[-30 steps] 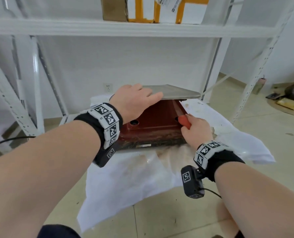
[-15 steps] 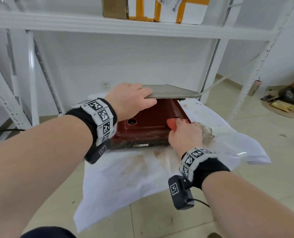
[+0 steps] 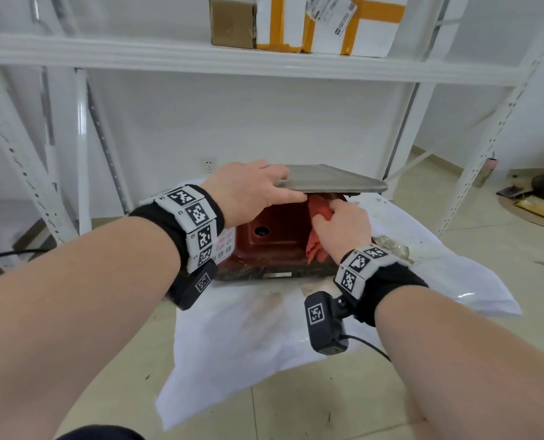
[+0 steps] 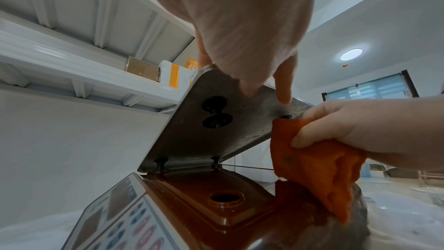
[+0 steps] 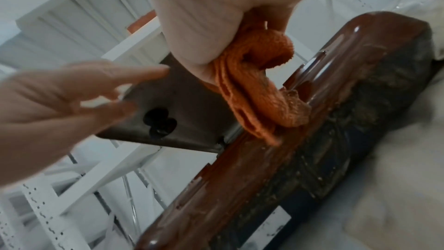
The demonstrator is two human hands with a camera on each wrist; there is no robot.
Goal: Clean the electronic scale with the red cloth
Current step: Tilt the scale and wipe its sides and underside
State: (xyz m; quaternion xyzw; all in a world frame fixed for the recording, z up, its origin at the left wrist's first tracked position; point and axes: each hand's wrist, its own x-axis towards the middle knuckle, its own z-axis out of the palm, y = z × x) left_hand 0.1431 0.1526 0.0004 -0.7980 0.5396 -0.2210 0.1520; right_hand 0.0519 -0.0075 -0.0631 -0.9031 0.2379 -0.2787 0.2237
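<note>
The electronic scale [image 3: 280, 236] has a dark red body [image 4: 216, 214] and a steel weighing plate [image 3: 331, 182]. It sits on a white plastic sheet [image 3: 258, 338] on the floor. My left hand [image 3: 251, 192] grips the plate's near left edge and holds it tilted up off the body, fingers on top and thumb under it [image 4: 247, 85]. My right hand [image 3: 340, 230] clutches the bunched red cloth [image 3: 319, 230] and presses it on the red body under the raised plate [image 5: 192, 109]. The cloth [image 5: 259, 90] hangs from my fist onto the body's grimy right edge.
White metal shelving [image 3: 200, 58] stands over the scale, with taped boxes [image 3: 324, 23] on the shelf above. Its uprights [image 3: 477, 160] flank the scale left and right. Crumpled clear plastic [image 3: 391, 246] lies to the right of the scale. Clutter [image 3: 540, 195] sits on the floor far right.
My right hand has moved with the cloth from the body's near right corner farther in under the lifted plate. My left hand keeps holding the plate up.
</note>
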